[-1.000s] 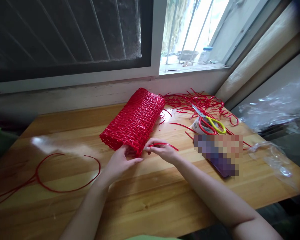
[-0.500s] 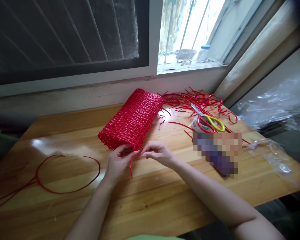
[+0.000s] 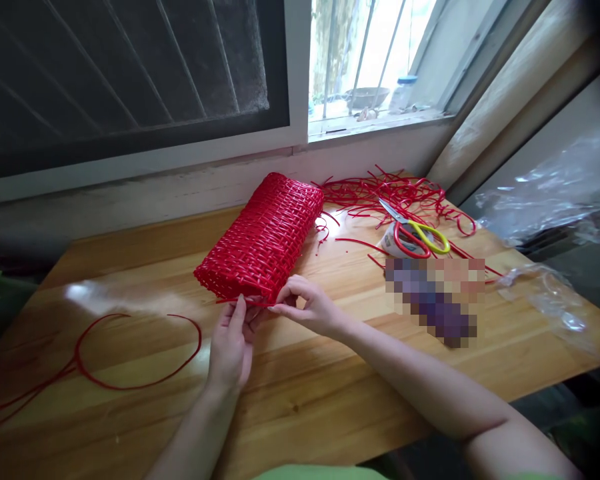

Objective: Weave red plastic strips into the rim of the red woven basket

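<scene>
A red woven basket [image 3: 263, 233] lies on its side on the wooden table [image 3: 290, 413], its near end by my hands. At that end a thin red strip [image 3: 260, 304] runs roughly level between my fingers. My left hand [image 3: 235, 340] pinches the strip between thumb and fingers just below the basket. The thumb and forefinger of my right hand [image 3: 305, 305] close on the strip's right part, against the basket's near right corner. Part of the strip is hidden behind my left fingers.
Scissors [image 3: 415, 233] with one red and one yellow handle rest on a small pale object at the right. Behind them is a heap of loose red strips [image 3: 395, 193]. Looped red strips [image 3: 130, 387] lie at the left. A blurred dark object [image 3: 430, 307] and clear plastic [image 3: 555, 300] are further right.
The strip's free end, which hung down between my hands, now points left across my left fingers. My left hand has turned and shifted lower; my right hand has moved slightly left.
</scene>
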{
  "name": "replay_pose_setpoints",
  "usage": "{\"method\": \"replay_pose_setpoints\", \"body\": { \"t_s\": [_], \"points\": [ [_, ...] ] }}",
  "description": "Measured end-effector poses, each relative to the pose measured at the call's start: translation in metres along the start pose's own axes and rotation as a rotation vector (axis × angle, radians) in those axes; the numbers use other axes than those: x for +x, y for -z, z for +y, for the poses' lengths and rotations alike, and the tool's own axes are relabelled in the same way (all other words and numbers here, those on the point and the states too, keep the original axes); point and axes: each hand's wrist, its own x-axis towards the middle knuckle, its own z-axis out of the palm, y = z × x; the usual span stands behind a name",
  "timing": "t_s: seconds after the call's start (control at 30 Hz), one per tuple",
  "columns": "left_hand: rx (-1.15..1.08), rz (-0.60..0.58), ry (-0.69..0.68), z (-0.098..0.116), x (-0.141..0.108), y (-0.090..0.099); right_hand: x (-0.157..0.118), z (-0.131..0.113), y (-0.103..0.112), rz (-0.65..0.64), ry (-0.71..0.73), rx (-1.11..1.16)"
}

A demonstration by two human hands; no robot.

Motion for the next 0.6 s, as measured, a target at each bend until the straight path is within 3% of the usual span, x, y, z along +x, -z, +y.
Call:
{"method": "replay_pose_setpoints", "body": {
  "t_s": [0.1, 0.2, 0.6],
  "points": [
    [-0.127, 0.045, 0.197, 0.004, 0.007, -0.003, -0.003, 0.001, 0.000, 0.018, -0.016, 0.041],
    [-0.134, 0.102, 0.272, 0.007, 0.011, -0.005, -0.005, 0.006, 0.001, 0.029, -0.034, 0.052],
    [0.125, 0.077, 0.192, -0.001, 0.011, -0.003, -0.007, 0.017, 0.006, -0.039, -0.030, 0.109]
  ]
}}
